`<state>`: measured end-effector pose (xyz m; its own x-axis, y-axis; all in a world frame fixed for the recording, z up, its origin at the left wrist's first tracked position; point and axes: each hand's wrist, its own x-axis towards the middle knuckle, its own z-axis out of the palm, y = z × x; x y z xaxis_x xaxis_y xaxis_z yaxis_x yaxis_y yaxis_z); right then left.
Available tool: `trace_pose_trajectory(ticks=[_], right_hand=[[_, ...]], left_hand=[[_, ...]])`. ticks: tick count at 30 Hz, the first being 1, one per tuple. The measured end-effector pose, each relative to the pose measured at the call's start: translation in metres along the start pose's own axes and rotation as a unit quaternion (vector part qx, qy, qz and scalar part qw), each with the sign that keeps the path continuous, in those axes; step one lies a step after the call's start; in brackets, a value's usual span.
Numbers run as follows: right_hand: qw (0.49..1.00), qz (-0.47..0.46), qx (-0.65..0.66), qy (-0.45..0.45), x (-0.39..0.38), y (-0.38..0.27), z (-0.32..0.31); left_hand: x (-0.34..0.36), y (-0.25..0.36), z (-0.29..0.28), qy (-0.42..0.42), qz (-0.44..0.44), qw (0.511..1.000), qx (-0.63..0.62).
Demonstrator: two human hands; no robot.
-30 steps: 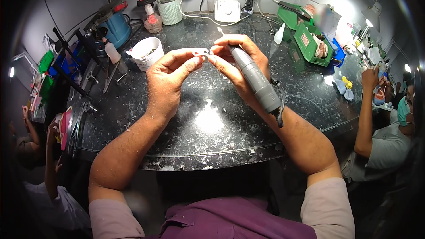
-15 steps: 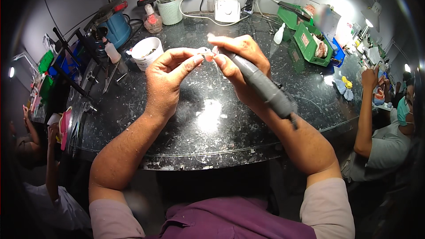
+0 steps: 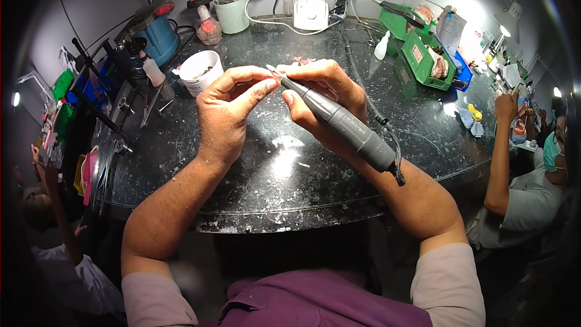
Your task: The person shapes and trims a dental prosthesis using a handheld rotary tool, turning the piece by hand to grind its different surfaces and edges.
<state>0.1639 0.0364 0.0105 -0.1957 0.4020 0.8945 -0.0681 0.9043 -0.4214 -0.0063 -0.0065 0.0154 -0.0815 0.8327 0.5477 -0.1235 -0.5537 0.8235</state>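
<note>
Grey rotary handpiece (image 3: 345, 124) lies slantwise in R hand (image 3: 339, 80), pale tip (image 3: 272, 69) far-left, cord end near-right; markings on body too small to read. R fingers curl round it, thumb alongside. L hand (image 3: 227, 100): thumb + index pinched close by the tip; can't tell if they grip anything. Small pink pc (image 3: 301, 62) shows just beyond R index, mostly hidden; can't tell what holds it. Forearms reach in from near side, elbows out. White tub (image 3: 201, 71) far-left of L hand; green box (image 3: 423, 72) w/ pale label, far right on black table (image 3: 242, 197).
</note>
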Motion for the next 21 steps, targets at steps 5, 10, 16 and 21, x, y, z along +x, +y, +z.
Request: trace_pose_trajectory(ticks=[5,10,16,21], right_hand=[[0.999,-0.026,-0.031,-0.009,0.0007,-0.0002,-0.0017],[0.999,-0.03,-0.035,-0.007,0.0001,-0.0007,-0.0016],[0.998,-0.041,-0.054,-0.021,0.001,-0.0029,-0.0026],[0.997,-0.045,-0.06,-0.023,0.0016,-0.0025,-0.0039]], left_hand=[[-0.0008,-0.0014,-0.001,0.018,-0.023,0.999,-0.032],[-0.0004,-0.0026,-0.0006,0.014,-0.021,0.999,-0.046],[-0.0008,-0.0043,-0.0015,0.024,-0.032,0.998,-0.055],[-0.0009,-0.0051,-0.0012,0.028,-0.035,0.997,-0.058]])
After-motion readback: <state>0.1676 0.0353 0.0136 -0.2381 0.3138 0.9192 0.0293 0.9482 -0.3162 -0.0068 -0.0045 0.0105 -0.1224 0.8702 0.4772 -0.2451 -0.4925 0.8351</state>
